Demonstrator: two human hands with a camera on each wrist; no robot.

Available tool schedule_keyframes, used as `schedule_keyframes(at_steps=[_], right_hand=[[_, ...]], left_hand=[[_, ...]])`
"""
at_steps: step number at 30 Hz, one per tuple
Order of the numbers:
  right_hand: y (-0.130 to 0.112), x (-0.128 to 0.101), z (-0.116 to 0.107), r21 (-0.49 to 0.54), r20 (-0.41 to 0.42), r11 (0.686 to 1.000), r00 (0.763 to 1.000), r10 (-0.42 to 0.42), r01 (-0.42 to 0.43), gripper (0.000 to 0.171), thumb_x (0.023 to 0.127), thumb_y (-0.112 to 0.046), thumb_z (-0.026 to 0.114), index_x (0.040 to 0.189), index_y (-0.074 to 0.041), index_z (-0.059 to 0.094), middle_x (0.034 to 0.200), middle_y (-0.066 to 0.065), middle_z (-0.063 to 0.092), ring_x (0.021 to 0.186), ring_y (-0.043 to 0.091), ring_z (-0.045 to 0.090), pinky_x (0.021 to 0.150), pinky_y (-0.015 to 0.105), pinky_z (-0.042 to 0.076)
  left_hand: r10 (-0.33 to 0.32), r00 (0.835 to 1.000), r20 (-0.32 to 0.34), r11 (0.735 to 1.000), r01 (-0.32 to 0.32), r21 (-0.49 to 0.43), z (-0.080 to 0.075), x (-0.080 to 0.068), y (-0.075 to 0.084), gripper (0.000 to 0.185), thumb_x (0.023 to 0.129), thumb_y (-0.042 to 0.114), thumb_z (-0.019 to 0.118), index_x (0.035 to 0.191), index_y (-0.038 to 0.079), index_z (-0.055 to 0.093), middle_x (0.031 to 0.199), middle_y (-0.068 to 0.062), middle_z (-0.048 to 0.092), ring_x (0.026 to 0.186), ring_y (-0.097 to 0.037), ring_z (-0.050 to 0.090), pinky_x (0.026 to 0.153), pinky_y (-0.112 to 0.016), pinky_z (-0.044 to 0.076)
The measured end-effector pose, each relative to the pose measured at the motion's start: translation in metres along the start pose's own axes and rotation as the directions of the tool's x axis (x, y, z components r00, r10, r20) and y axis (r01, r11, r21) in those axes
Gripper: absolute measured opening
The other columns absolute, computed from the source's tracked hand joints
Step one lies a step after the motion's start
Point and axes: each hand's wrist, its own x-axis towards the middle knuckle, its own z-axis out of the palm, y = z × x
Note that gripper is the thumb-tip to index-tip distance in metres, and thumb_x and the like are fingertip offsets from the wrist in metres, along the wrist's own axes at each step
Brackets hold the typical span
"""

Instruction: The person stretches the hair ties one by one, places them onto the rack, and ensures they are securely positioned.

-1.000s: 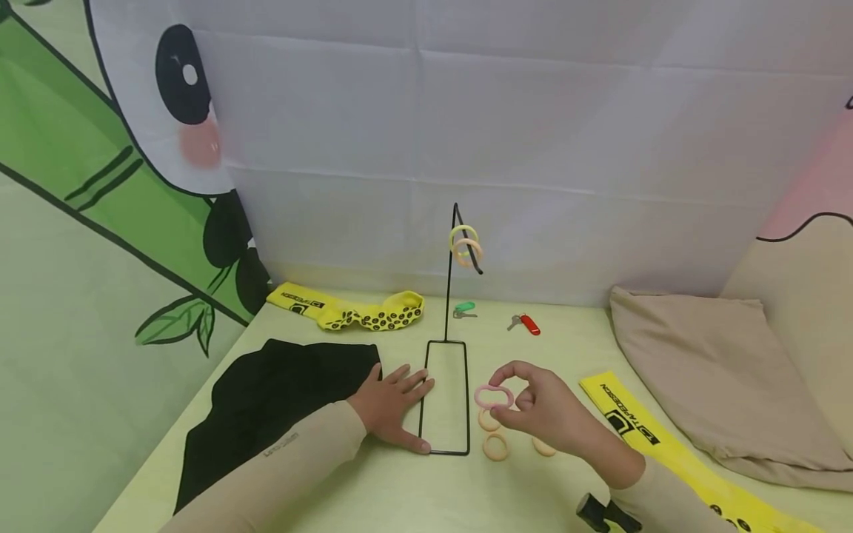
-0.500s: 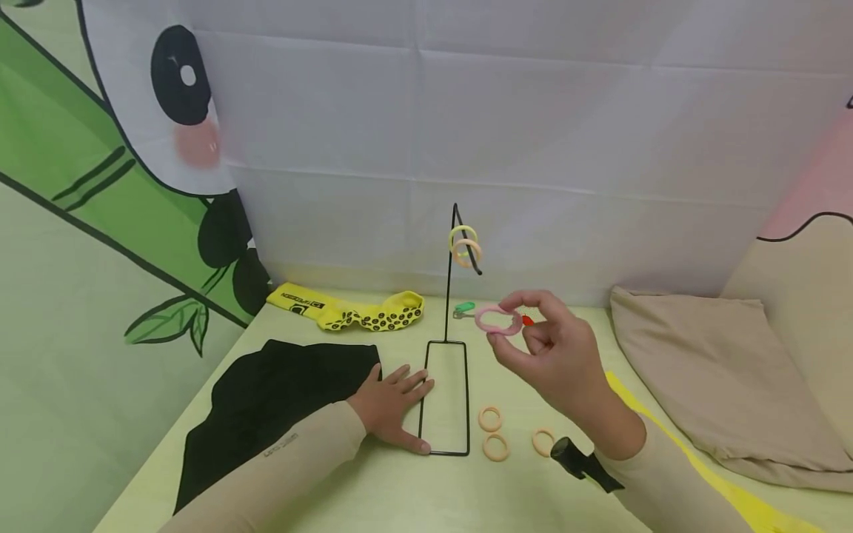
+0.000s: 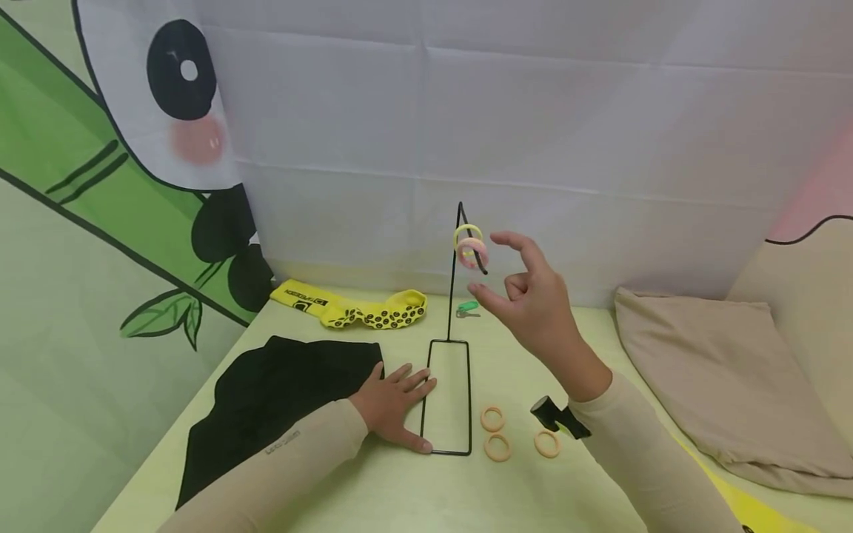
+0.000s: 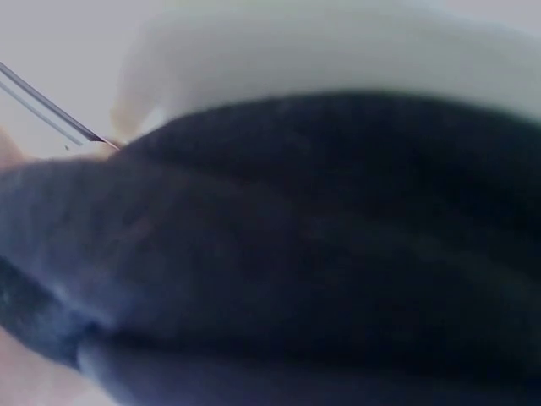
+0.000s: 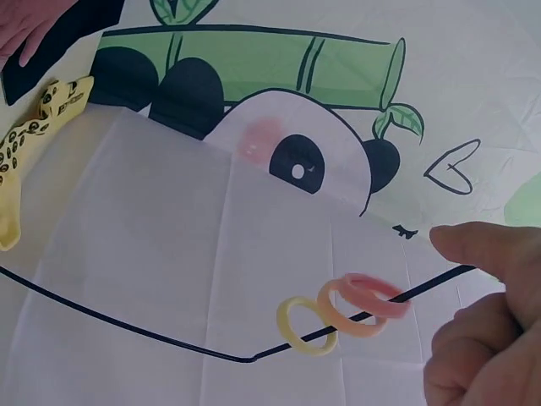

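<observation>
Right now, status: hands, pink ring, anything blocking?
Right hand open beside the hook, holding nothing. Left hand flat on the stand base. Pink ring hangs on the hook with two others. Nothing blocking.

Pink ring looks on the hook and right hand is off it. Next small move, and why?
Probably lower the right hand to the loose rings on the table beside the stand's base and pick one up. The pink ring already hangs on the wire hook with two others, the fingers are open, and the left hand steadies the base.
</observation>
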Motion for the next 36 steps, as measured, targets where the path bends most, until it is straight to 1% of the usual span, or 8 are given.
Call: schedule_keyframes(at_steps=[7, 13, 17, 21, 24, 26, 31, 36], right_hand=[[0.003, -0.003, 0.0, 0.013, 0.013, 1.0, 1.0, 0.013, -0.013, 0.057, 0.075, -0.013, 0.076, 0.125, -0.013, 0.049, 0.046, -0.006, 0.02, 0.041, 0.003, 0.017, 0.045, 0.025, 0.026], [0.01, -0.013, 0.001, 0.026, 0.025, 0.998, 0.998, 0.057, -0.057, 0.055, 0.075, -0.014, 0.077, 0.123, -0.014, 0.051, 0.047, -0.006, 0.019, 0.042, 0.003, 0.016, 0.045, 0.025, 0.025], [0.022, -0.024, 0.003, 0.051, 0.064, 0.991, 0.991, 0.118, -0.121, 0.053, 0.075, -0.015, 0.077, 0.122, -0.016, 0.053, 0.047, -0.005, 0.02, 0.042, 0.003, 0.017, 0.045, 0.024, 0.025], [0.037, -0.034, 0.007, 0.059, 0.136, 0.973, 0.967, 0.215, -0.224, 0.051, 0.075, -0.017, 0.077, 0.121, -0.017, 0.054, 0.048, -0.004, 0.02, 0.044, 0.005, 0.017, 0.048, 0.024, 0.026], [0.05, -0.04, 0.009, 0.065, 0.213, 0.949, 0.934, 0.288, -0.308, 0.049, 0.076, -0.017, 0.076, 0.12, -0.016, 0.056, 0.049, -0.004, 0.019, 0.044, 0.006, 0.017, 0.047, 0.024, 0.024], [0.058, -0.044, 0.01, 0.082, 0.275, 0.925, 0.9, 0.337, -0.371, 0.048, 0.077, -0.016, 0.075, 0.12, -0.015, 0.056, 0.049, -0.004, 0.018, 0.044, 0.007, 0.016, 0.045, 0.023, 0.022], [0.083, -0.058, 0.016, 0.108, 0.43, 0.841, 0.788, 0.441, -0.53, 0.047, 0.078, -0.013, 0.074, 0.121, -0.015, 0.055, 0.049, -0.005, 0.019, 0.044, 0.011, 0.015, 0.043, 0.024, 0.019], [0.108, -0.072, 0.023, 0.069, 0.552, 0.779, 0.674, 0.491, -0.623, 0.045, 0.079, -0.006, 0.07, 0.12, -0.014, 0.056, 0.049, -0.005, 0.023, 0.043, 0.011, 0.016, 0.04, 0.022, 0.018]], left_hand=[[-0.007, 1.0, -0.002, 1.0, 0.007, 0.016, 0.001, 0.001, -0.002, 0.105, 0.066, 0.086, 0.044, 0.149, 0.027, 0.018, 0.156, 0.005, 0.017, 0.143, -0.026, 0.016, 0.106, -0.063, 0.017], [-0.014, 1.0, 0.0, 1.0, 0.014, 0.018, 0.0, 0.001, -0.004, 0.105, 0.066, 0.086, 0.044, 0.149, 0.027, 0.018, 0.156, 0.005, 0.017, 0.143, -0.026, 0.016, 0.106, -0.062, 0.017], [-0.018, 1.0, 0.004, 1.0, 0.018, 0.021, 0.0, 0.002, -0.005, 0.105, 0.066, 0.086, 0.044, 0.149, 0.027, 0.018, 0.156, 0.006, 0.017, 0.143, -0.025, 0.015, 0.107, -0.062, 0.017], [-0.021, 1.0, 0.009, 1.0, 0.021, 0.019, -0.001, 0.002, -0.004, 0.104, 0.066, 0.086, 0.044, 0.149, 0.028, 0.018, 0.156, 0.006, 0.017, 0.144, -0.025, 0.015, 0.107, -0.062, 0.017], [-0.022, 1.0, 0.014, 1.0, 0.021, 0.015, -0.002, 0.001, -0.004, 0.104, 0.066, 0.085, 0.045, 0.149, 0.028, 0.018, 0.156, 0.006, 0.016, 0.144, -0.025, 0.015, 0.107, -0.062, 0.016], [-0.021, 1.0, 0.015, 1.0, 0.021, 0.008, -0.002, 0.001, -0.004, 0.104, 0.067, 0.085, 0.045, 0.149, 0.027, 0.018, 0.156, 0.006, 0.017, 0.144, -0.025, 0.015, 0.107, -0.062, 0.016], [-0.013, 1.0, 0.016, 1.0, 0.013, -0.006, 0.0, 0.0, -0.004, 0.104, 0.066, 0.085, 0.046, 0.149, 0.027, 0.019, 0.156, 0.005, 0.017, 0.143, -0.026, 0.015, 0.107, -0.062, 0.016], [-0.006, 1.0, 0.018, 1.0, 0.006, 0.0, 0.004, 0.001, -0.004, 0.105, 0.066, 0.085, 0.044, 0.149, 0.027, 0.017, 0.156, 0.005, 0.016, 0.144, -0.026, 0.014, 0.107, -0.062, 0.015]])
